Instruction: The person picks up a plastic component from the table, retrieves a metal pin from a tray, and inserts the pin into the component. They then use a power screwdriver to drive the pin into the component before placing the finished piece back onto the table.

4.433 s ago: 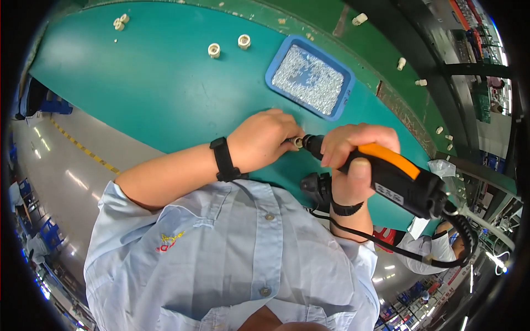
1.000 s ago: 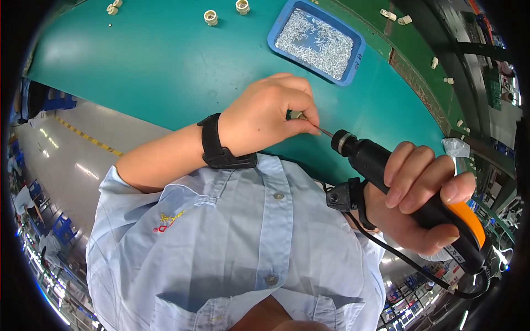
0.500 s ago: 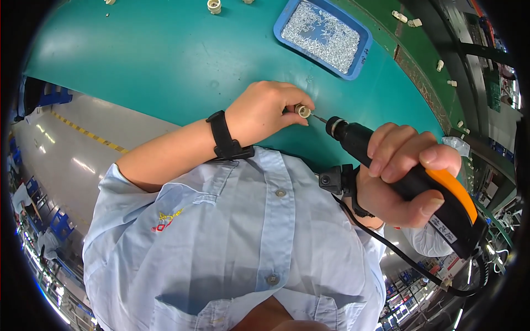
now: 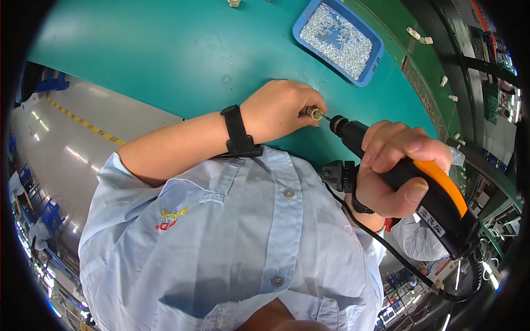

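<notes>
Between the thumb and fingers of my left hand [image 4: 284,107] is a small cream-coloured round fitting [image 4: 314,113], its open end turned toward the right. My right hand [image 4: 398,165] is wrapped round a black and orange electric screwdriver [image 4: 353,135]. Its thin bit [image 4: 326,117] points left, with the tip at the mouth of the fitting. Whether the tip touches anything inside is too small to tell. Both hands are over the near edge of the green table [image 4: 165,60].
A blue tray [image 4: 298,30] of small silvery screws [image 4: 337,41] sits beyond my hands. Pale fittings lie at the far edge [image 4: 234,3] and on the green strip [image 4: 413,33] at right. The screwdriver's black cord [image 4: 395,255] loops below my right forearm. Another person's sleeve [image 4: 417,238] shows at lower right.
The screwdriver bit has come closer to the fitting, its tip now at the opening. My left hand and the fitting have shifted slightly right in the picture, as has the tray.
</notes>
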The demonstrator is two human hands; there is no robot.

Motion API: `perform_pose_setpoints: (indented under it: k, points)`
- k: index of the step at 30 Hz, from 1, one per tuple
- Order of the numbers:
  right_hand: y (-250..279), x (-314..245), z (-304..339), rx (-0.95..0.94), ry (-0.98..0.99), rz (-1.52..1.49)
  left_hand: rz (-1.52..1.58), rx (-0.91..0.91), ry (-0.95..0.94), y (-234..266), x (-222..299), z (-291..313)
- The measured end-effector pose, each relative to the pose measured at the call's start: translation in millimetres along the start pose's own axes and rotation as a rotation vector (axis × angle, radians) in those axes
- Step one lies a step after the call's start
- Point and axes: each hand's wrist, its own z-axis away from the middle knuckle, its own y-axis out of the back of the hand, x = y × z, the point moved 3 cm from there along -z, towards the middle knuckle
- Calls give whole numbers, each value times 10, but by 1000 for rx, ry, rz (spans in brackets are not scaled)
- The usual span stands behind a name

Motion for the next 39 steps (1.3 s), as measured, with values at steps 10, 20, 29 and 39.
perform_pose_setpoints:
  k: [10,20,29,39]
  points:
    - [-53,81,-1,-5,-76,43,-1,-34,-22,12,-10,0]
    - [-77,154,-35,-4,-109,13,-23,-52,-23,19,-19,-16]
    - [106,-61,-72,60,42,-196,-164,-40,-190,53,18,-46]
    - [407,-227,70,268,147,-31,-660,-48,-168,417,26,-1080]
